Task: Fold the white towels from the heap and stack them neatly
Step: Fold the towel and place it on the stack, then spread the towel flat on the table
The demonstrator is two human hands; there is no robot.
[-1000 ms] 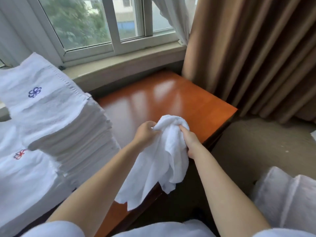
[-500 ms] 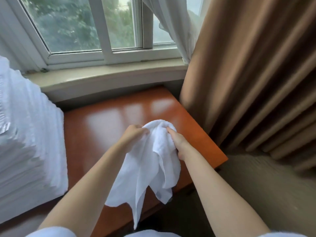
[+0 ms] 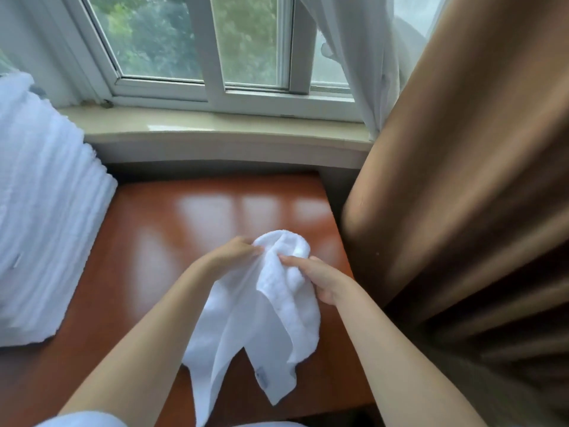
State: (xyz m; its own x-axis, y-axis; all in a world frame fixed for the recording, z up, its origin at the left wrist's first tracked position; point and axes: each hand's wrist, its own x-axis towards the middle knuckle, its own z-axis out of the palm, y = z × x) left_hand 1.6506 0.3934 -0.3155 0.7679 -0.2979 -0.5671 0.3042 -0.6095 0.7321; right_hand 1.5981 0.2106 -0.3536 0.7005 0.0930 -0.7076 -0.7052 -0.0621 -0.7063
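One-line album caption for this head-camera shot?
Both hands, left and right, hold a crumpled white towel above a wooden table.

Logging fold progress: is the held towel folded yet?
Not folded. The towel hangs bunched and crumpled from the left hand and right hand, above the table.

A crumpled white towel (image 3: 271, 315) hangs unfolded beside the tall folded stack (image 3: 40, 211).

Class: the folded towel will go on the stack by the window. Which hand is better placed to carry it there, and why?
Left. The left hand holds the towel on the side nearer the stack; the right hand is by the curtain.
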